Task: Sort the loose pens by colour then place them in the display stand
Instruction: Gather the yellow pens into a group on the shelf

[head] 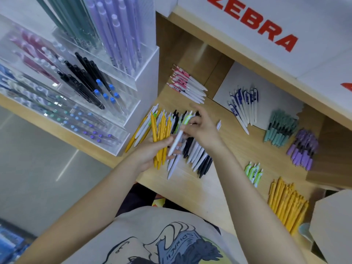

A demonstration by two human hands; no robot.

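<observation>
wooden shop counter (224,187), colour piles already laid out right; left hand (150,151) grips a yellow pen bunch (161,134), right hand (202,126) pinches among the unsorted heap (192,149). display stand (80,77) awaits.

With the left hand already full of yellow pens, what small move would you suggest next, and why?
Probably carry the yellow pens in the left hand over to the sorted yellow pile at the right. That pile already exists, and the right hand is busy picking through the mixed pile.
</observation>
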